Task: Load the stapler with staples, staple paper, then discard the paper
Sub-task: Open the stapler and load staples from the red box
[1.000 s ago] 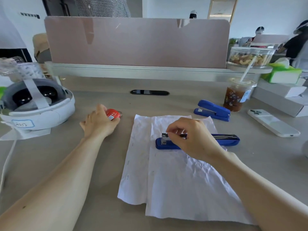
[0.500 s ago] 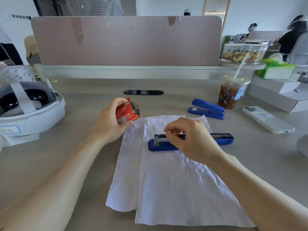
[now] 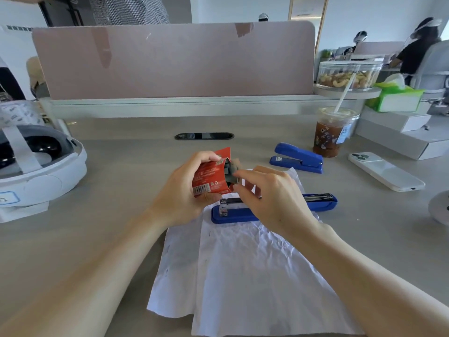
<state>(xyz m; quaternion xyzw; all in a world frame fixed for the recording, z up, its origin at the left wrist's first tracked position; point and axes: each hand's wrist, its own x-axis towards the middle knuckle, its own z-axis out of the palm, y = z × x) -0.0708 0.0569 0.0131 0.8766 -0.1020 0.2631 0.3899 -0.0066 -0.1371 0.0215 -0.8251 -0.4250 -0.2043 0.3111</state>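
- Left hand point(image 3: 187, 190) grips red staple box point(image 3: 212, 175), open end facing right.
- Right hand point(image 3: 272, 193) pinches at that mouth.
- Open stapler point(image 3: 243, 211) lies on paper point(image 3: 255, 276), just below both hands, long axis left-right.

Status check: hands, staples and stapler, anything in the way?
Left hand grips red staple box. Right hand fingers at its open end. Opened stapler lies on paper. Nothing in the way.
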